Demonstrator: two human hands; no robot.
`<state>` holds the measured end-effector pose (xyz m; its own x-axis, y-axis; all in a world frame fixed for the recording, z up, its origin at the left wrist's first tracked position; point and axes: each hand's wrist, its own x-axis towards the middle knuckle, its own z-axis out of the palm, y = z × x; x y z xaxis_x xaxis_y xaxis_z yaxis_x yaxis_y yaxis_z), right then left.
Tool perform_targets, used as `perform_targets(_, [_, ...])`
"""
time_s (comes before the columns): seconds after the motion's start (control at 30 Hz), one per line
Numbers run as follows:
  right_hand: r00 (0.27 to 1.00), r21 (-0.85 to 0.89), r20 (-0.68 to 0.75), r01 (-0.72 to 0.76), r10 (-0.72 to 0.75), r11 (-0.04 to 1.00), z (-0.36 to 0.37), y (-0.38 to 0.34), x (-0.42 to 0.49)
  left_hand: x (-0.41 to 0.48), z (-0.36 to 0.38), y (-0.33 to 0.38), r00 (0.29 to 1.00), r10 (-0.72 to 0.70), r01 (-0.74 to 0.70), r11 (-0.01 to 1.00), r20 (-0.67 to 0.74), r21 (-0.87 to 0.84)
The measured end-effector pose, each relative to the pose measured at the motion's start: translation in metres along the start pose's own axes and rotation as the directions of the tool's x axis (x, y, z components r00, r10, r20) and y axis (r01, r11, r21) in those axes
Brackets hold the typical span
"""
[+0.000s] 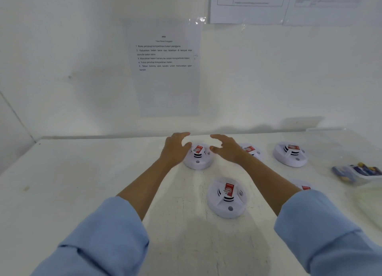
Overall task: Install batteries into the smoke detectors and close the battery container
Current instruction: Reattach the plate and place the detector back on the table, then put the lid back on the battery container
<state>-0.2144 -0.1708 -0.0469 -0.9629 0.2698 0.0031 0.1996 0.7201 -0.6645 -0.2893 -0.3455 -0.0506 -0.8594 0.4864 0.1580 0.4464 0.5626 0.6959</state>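
Observation:
Several round white smoke detectors with red labels lie on the white table. One far detector (198, 157) sits between my hands. My left hand (175, 147) hovers at its left side with fingers spread and curved, holding nothing. My right hand (225, 148) hovers at its right side, also spread and empty, partly covering a second detector (253, 151). A third detector (290, 154) lies further right. A nearer detector (227, 197) lies between my forearms. Another detector (302, 185) shows only a sliver behind my right forearm. Blue and yellow batteries (359, 170) lie in a clear container (370, 181) at the right edge.
A printed instruction sheet (167, 68) hangs on the white wall behind the table. More papers (250, 4) are taped at the top right. The table (82, 182) runs to the wall at the back and left.

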Motion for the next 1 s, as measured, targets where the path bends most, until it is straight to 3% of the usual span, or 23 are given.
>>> perform_targets(0.13, [0.995,-0.237,-0.018,0.095,-0.102,0.967,-0.025,-0.009,-0.005,0.002,-0.008,0.032,0.984,0.128,-0.160,0.939,0.120,0.306])
perform_targets(0.23, [0.994,-0.301,-0.021,0.096,-0.108,0.949,-0.040,-0.010,-0.010,-0.001,-0.006,0.052,0.977,0.138,-0.192,0.894,0.160,0.404])
perform_targets(0.53, [0.997,-0.310,0.001,0.075,-0.079,0.948,-0.087,0.020,-0.045,-0.017,0.023,0.107,0.976,0.146,-0.203,0.880,0.163,0.430])
perform_targets(1.0, [0.989,-0.376,0.086,0.144,-0.121,0.915,-0.192,0.120,-0.095,-0.038,0.131,0.209,0.992,0.082,-0.109,0.937,0.093,0.333])
